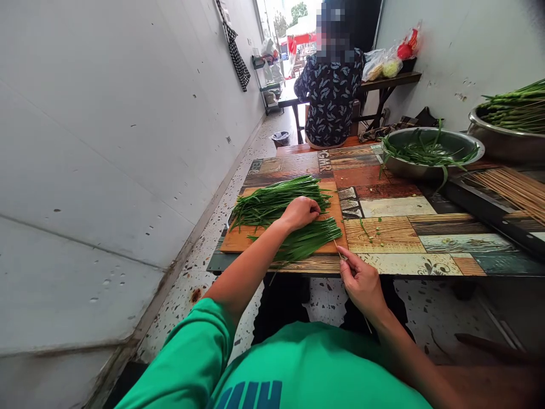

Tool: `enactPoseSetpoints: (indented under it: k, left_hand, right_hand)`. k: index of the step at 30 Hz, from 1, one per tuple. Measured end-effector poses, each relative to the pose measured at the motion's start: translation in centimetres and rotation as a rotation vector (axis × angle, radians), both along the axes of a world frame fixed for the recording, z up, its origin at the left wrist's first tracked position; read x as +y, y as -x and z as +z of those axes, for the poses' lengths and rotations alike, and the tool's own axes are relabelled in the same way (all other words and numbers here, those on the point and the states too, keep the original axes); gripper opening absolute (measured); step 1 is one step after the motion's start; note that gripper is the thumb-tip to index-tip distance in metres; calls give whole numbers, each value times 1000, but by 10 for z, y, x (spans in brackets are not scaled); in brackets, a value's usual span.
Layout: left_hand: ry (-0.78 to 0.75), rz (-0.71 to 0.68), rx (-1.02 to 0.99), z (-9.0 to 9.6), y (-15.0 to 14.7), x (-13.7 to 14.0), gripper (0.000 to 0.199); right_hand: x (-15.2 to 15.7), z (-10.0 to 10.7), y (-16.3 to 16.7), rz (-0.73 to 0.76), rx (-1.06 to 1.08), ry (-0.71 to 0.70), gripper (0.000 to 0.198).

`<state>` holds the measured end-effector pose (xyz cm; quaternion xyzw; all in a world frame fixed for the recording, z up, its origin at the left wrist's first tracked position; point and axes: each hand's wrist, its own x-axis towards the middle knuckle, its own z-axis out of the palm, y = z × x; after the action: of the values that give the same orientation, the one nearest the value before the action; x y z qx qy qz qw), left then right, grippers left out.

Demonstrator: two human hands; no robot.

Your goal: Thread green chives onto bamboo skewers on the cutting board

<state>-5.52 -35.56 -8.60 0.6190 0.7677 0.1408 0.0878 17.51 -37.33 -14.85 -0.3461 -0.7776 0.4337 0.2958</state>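
Two bunches of green garlic chives lie on a wooden cutting board (236, 243): a larger pile (276, 199) at the back and a smaller, flatter bunch (310, 237) near the front edge. Between them rests my left hand (300, 213), its fingers curled down at the chives; what its fingertips hold is hidden. At the board's front right corner, my right hand (361, 279) pinches a thin bamboo skewer (336, 246). The skewer's tip reaches the cut ends of the smaller bunch.
To the right are a metal bowl of chives (432, 156), a large knife (489, 213), bamboo skewers (513, 190) and a pot of skewered green stalks (506, 130). Small green scraps (372, 232) dot the patterned table (383, 261). A person (332, 96) sits beyond, facing away.
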Motion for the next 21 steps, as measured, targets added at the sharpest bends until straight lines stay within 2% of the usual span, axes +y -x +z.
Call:
enactPoseSetpoints:
  k: [21]
  left_hand:
    - [-26, 37, -101, -7, -3, -1, 18]
  right_hand:
    - [0, 0, 0, -7, 28, -51, 43]
